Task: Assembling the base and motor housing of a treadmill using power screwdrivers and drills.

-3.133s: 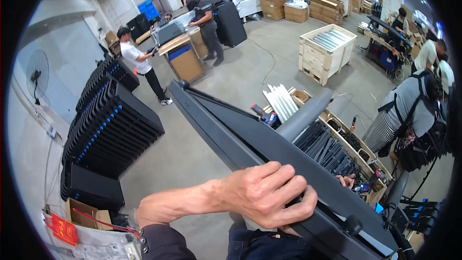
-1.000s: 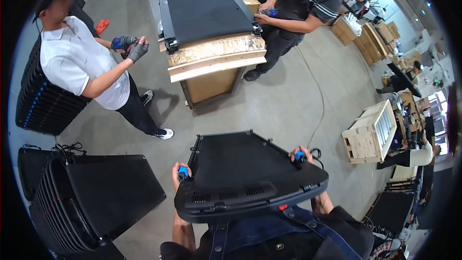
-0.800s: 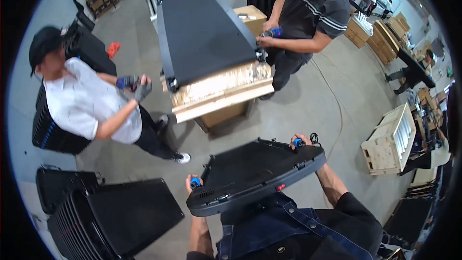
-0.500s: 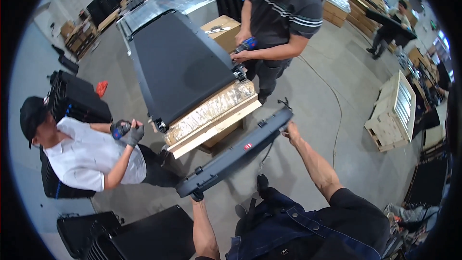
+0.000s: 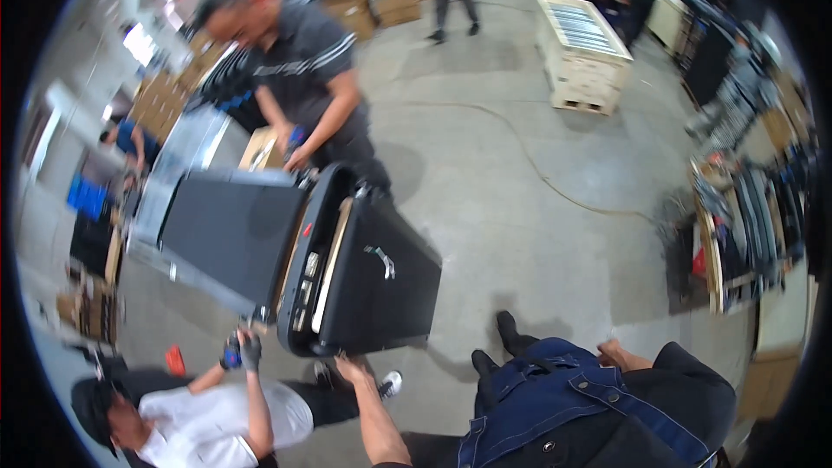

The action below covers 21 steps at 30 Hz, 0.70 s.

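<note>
Panel [image 5: 373, 282]: broad, stiff, probably heavy; best taken at opposite edges. Left hand [image 5: 349, 370] grasping lower rim; right hand [image 5: 617, 353] off it, grip unclear.

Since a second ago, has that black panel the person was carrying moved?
Yes. The black panel was held apart from the flat black deck on the cardboard box; now it stands against that deck's end, the left hand at its lower edge.

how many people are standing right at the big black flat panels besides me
2. A person in a dark striped polo shirt stands at the far end; a person in a white T-shirt and black cap bends at the near left corner. Others farther off are blurred.
</note>
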Motion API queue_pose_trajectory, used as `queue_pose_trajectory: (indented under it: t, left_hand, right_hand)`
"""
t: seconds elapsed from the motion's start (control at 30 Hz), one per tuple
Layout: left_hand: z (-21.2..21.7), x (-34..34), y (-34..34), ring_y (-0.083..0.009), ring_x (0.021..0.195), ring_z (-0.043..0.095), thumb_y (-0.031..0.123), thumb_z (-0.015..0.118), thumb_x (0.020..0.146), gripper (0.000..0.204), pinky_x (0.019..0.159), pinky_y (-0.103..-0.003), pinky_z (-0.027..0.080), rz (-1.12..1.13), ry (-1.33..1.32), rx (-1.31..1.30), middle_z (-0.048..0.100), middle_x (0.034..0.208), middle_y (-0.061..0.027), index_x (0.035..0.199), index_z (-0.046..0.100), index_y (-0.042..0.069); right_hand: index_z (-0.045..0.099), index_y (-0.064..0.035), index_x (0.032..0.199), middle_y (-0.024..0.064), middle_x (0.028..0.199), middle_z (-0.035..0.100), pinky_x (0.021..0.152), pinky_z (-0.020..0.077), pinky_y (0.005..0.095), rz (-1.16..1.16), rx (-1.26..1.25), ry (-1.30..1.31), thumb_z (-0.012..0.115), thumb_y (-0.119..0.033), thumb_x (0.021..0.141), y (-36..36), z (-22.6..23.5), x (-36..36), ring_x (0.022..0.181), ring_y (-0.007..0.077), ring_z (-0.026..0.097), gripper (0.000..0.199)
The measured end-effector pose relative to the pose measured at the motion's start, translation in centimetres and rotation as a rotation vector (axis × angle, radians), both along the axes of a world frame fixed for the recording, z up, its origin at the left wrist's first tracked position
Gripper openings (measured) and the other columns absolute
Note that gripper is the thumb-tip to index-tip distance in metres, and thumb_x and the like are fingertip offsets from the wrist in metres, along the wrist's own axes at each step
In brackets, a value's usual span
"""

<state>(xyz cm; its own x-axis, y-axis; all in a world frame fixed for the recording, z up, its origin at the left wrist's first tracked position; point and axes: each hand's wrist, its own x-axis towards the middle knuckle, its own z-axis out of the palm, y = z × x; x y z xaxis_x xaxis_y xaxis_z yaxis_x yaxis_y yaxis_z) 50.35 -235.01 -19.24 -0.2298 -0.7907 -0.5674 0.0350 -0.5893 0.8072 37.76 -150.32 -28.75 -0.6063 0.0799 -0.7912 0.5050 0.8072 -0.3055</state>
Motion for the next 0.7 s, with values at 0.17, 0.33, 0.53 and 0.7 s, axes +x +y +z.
queue_pose_trajectory:
  t: [0.17, 0.33, 0.53, 0.7]
  left_hand:
    - [-7.4, 6.7, 15.8, -0.0201, 0.068, 0.059, 0.037, 0.047, 0.106, 0.031, 0.059, -0.037, 0.053, -0.308, -0.15, 0.443, 0.06, 0.079, -0.0056, 0.097, 0.06, 0.01]
    - [8.2, -7.6, 49.9, -0.0167, 0.083, 0.064, 0.028, 0.061, 0.104, 0.026, 0.077, -0.033, 0.054, -1.354, 0.141, 0.241, 0.068, 0.088, -0.0063, 0.112, 0.065, 0.003]
    - [43.2, -9.8, 77.3, -0.0211, 0.067, 0.062, -0.008, 0.044, 0.094, 0.019, 0.06, -0.032, 0.052, -1.361, 1.238, -0.477, 0.063, 0.078, -0.0129, 0.093, 0.061, -0.001]
    - [59.3, -3.7, 90.5, -0.0185, 0.084, 0.066, 0.021, 0.073, 0.095, 0.011, 0.071, -0.029, 0.052, -1.492, 1.741, 0.05, 0.071, 0.091, -0.0006, 0.105, 0.075, 0.016]
  right_hand:
    - [0.078, 0.006, 0.096, 0.0181, 0.093, 0.077, 0.07, 0.0589, 0.0359, -0.402, -0.045, -0.089, 0.076, -0.03, 0.083, -3.3, 8.0, 13.8, 0.081, 0.0287, 0.074, 0.038]
    - [0.078, -0.0028, 0.102, 0.0215, 0.099, 0.076, 0.08, 0.0555, 0.0423, -0.395, -0.044, 0.06, 0.077, -0.043, 0.076, 5.1, 1.4, 26.6, 0.091, 0.0328, 0.074, 0.048]
    - [0.081, -0.0094, 0.096, 0.013, 0.097, 0.078, 0.089, 0.0562, 0.0398, -0.804, -0.016, 0.152, 0.078, -0.036, 0.077, 17.9, 0.2, 34.2, 0.093, 0.0261, 0.073, 0.033]
    - [0.074, -0.0014, 0.104, 0.0144, 0.088, 0.075, 0.066, 0.0598, 0.0358, -1.261, -0.193, 0.24, 0.069, -0.019, 0.088, 29.7, 3.7, 38.9, 0.073, 0.0227, 0.073, 0.024]
